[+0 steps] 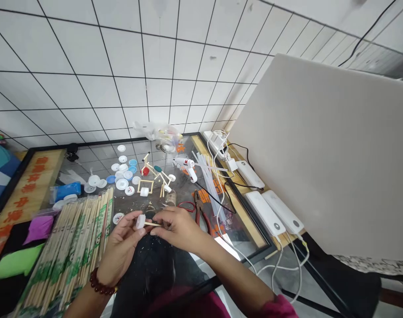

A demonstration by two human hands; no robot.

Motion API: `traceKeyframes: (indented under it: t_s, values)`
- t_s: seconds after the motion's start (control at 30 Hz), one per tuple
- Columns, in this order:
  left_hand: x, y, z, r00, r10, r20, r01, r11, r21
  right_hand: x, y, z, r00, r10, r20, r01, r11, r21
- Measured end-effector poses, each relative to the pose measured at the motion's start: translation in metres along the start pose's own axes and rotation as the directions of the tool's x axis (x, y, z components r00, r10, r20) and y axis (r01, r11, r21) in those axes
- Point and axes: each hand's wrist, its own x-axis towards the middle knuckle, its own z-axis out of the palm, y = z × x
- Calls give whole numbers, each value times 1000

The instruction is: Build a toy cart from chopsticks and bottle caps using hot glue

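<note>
Between finger and thumb, my left hand (122, 243) pinches a white bottle cap (141, 221) turned on its edge. A short wooden stick (152, 224) runs from the cap's side to the fingers of my right hand (181, 227), which grip it. Whether stick and cap are fixed together I cannot tell. Just beyond my hands are red-handled pliers (199, 204), red-handled scissors (187, 206) and a small square stick frame (145, 186) with a white cap. Behind these stands a stick model (151, 170) with a red cap and a dark green part.
Loose white and blue caps (122, 183) lie at the back left. Packs of wrapped chopsticks (69, 247) cover the left side. A white glue gun (188, 168), clear glue sticks (209, 185) and cables are at right, near white power banks (265, 212). A large pale panel (320, 154) rises beyond.
</note>
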Motion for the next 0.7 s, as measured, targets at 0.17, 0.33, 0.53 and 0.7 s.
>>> traceKeyframes:
  t_s: [0.17,0.33,0.53,0.7]
  values:
    - [-2,1,-12,995,104,-4,-99,957,271,-4,-1,6,994,-58,88,87,924,-372]
    - [-7,3,-39,966,240,-92,-214,948,234,-3,25,-16,984,95,-154,-129,965,-228]
    - [-10,-3,-54,991,132,-24,-118,944,307,46,69,-32,740,661,-126,-456,630,629]
    - [-7,-8,-60,995,48,-85,-23,962,273,65,83,-33,697,714,-68,-492,545,679]
